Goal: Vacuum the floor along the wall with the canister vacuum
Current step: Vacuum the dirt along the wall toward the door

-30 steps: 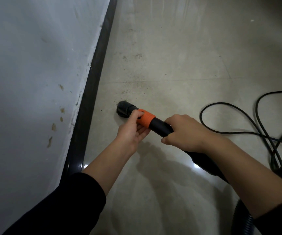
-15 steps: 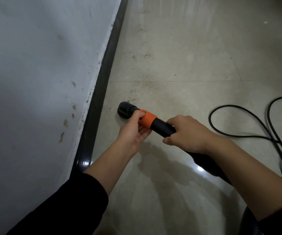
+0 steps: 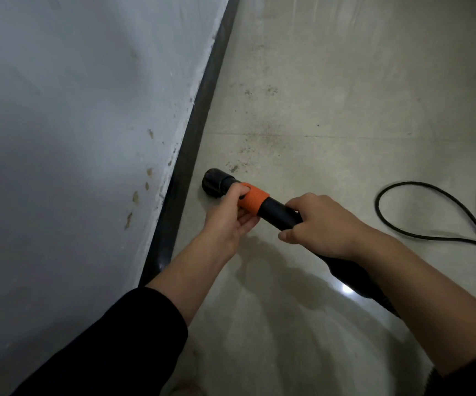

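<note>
Nozzle [image 3: 215,182] beside baseboard [image 3: 194,132]; left hand [image 3: 228,217] pinches orange collar [image 3: 254,202], right hand [image 3: 321,225] grips tube [image 3: 277,214].

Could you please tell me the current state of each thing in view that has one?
Vacuum nozzle: low beside the baseboard, apart from it.
Left hand: grips the orange collar.
Right hand: grips the black wand behind the collar.
Power cord: loose, looped on the floor.
Dirt specks: scattered ahead of the nozzle, not yet vacuumed.
Wall: stained near the bottom.
</note>
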Demonstrator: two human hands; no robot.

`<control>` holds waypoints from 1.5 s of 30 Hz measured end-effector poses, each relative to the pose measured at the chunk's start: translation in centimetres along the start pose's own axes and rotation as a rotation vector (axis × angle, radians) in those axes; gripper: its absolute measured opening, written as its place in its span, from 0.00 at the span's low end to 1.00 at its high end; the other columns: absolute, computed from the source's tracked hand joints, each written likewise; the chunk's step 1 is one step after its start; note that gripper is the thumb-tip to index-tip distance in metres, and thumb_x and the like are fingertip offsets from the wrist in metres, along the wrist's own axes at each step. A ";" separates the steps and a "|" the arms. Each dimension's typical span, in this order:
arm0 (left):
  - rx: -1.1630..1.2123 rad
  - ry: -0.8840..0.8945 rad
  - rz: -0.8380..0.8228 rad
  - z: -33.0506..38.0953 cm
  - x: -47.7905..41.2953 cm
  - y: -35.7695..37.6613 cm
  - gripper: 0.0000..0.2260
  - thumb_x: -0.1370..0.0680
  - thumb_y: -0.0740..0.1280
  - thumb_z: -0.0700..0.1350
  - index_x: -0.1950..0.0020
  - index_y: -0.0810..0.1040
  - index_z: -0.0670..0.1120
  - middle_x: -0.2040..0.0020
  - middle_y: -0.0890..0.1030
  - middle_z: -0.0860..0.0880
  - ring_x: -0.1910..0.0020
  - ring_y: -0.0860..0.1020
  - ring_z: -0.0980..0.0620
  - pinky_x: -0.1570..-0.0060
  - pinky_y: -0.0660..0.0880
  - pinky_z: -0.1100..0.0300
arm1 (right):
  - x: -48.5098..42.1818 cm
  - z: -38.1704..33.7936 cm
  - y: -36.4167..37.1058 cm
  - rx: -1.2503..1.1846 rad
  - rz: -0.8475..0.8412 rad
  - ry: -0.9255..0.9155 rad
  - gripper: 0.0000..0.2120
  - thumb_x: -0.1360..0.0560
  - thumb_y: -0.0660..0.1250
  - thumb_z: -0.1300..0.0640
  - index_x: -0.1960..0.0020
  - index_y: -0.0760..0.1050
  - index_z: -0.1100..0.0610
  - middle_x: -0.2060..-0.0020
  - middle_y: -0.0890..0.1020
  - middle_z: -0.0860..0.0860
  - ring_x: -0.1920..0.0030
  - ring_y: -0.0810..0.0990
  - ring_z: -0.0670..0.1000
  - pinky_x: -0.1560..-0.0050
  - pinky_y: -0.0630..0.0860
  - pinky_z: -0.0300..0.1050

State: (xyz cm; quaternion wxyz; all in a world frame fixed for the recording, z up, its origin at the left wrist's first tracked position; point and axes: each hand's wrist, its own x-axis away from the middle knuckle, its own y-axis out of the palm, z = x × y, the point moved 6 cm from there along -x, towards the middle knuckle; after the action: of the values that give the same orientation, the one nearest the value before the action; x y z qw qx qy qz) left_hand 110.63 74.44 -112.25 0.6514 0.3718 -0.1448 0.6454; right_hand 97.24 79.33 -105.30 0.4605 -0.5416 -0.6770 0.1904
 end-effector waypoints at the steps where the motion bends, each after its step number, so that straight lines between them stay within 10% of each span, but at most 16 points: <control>1: -0.001 0.002 0.004 0.1 0.0 -0.2 0.12 0.23 0.67 0.45 0.42 0.76 0.41 0.49 0.82 0.43 0.53 0.82 0.51 0.62 0.79 0.62 | -0.1 -0.1 0.1 0.001 -0.001 -0.004 0.09 0.27 0.70 0.53 0.52 0.76 0.57 0.64 0.77 0.52 0.64 0.76 0.52 0.67 0.68 0.43; 45: 0.029 0.090 0.207 -2.3 2.8 -1.5 0.08 0.26 0.69 0.45 0.51 0.79 0.42 0.56 0.84 0.44 0.58 0.83 0.51 0.65 0.79 0.62 | 1.5 1.1 1.0 -0.088 -0.065 -0.116 0.07 0.30 0.73 0.54 0.61 0.75 0.51 0.71 0.74 0.49 0.69 0.74 0.49 0.67 0.67 0.42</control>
State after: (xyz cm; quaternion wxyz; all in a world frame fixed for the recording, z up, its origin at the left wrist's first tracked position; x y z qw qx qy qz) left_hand 111.71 78.23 -112.36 0.5815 0.3350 -0.1436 0.7273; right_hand 96.91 81.23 -105.96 0.4022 -0.5271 -0.7275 0.1766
